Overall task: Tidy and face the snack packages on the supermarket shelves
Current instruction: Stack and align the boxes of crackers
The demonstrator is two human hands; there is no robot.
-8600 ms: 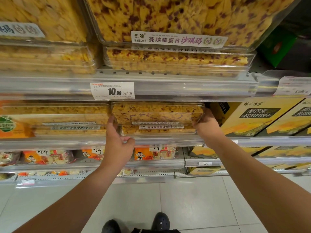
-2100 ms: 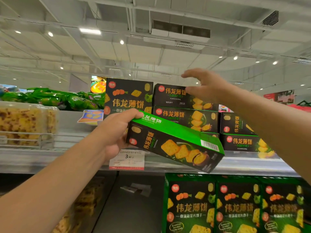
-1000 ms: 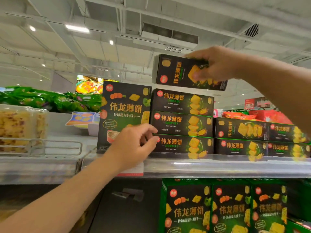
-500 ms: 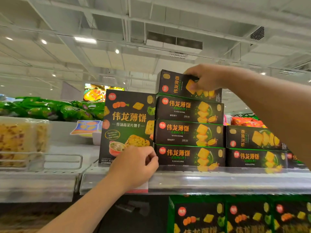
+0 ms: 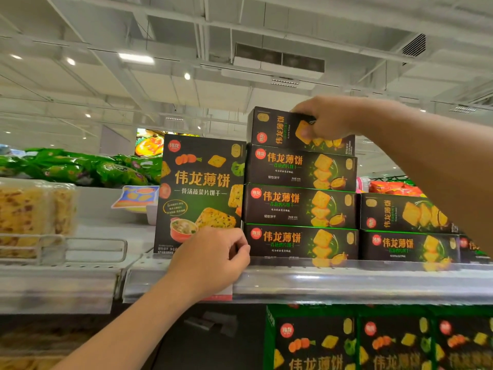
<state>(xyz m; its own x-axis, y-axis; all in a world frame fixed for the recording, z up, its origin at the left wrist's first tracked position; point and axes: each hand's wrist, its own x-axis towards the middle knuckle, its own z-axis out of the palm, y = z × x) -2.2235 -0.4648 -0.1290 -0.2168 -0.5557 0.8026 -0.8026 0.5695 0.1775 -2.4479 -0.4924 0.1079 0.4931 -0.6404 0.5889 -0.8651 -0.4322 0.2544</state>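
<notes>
Dark snack boxes with green edges stand on the top shelf (image 5: 346, 281). My right hand (image 5: 328, 121) grips the top flat box (image 5: 274, 129) from above; the box rests slightly askew on a stack of three like boxes (image 5: 298, 206). My left hand (image 5: 210, 260) is curled at the shelf edge. Its fingertips touch the seam between the tall upright box (image 5: 200, 182) and the bottom flat box (image 5: 293, 241). It holds nothing that I can see.
Two more flat boxes (image 5: 405, 214) are stacked to the right. Upright boxes (image 5: 373, 343) fill the shelf below. Left of a wire divider (image 5: 80, 249) sit clear tubs of yellow pastry (image 5: 29, 212), with green bags (image 5: 80, 169) behind. A price tag (image 5: 221, 296) peeks out under my left hand.
My right hand has lowered the box it held in the air onto the stack. My left hand has stayed at the bottom box's left corner.
</notes>
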